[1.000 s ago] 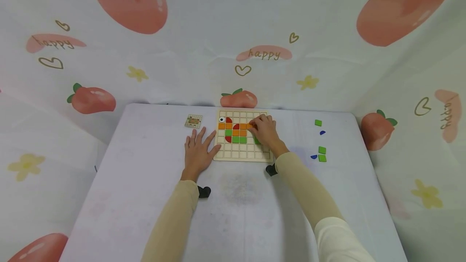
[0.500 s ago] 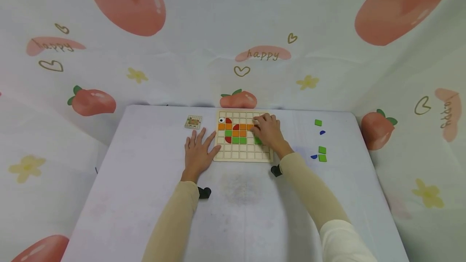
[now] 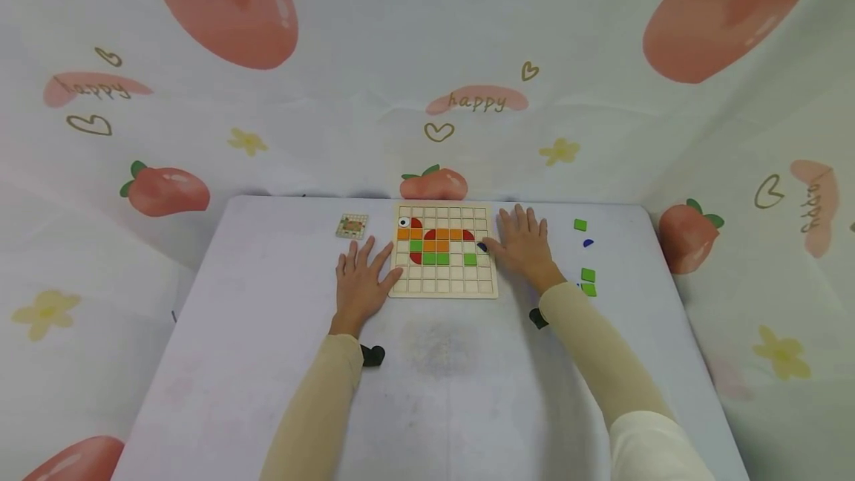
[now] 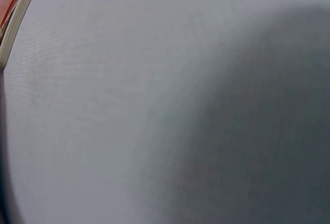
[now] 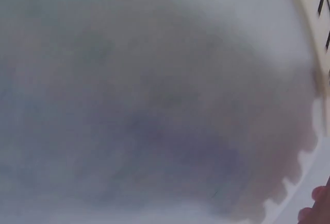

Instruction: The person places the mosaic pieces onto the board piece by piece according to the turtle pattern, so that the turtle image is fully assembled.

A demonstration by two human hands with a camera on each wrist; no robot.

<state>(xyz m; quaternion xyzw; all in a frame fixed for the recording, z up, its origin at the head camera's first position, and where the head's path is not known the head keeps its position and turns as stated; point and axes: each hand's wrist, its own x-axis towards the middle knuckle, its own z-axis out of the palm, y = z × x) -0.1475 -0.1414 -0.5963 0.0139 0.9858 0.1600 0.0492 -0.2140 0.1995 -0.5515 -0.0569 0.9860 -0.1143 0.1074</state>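
Left hand (image 3: 361, 284): fingers spread, nothing held, thumb at the board's (image 3: 444, 292) left edge. Right hand (image 3: 526, 245): fingers spread, no grip, thumb tip by the blue piece (image 3: 482, 247) in the board's right-hand column; whether it presses, I can't tell. Board looks wooden: stiff, fairly light, could slide, so I'd steady its bare border. Pieces likely light, hard, slick. Green tile (image 3: 580, 225) lies right of my hand on the table (image 3: 427, 407); best pinched by opposite edges.
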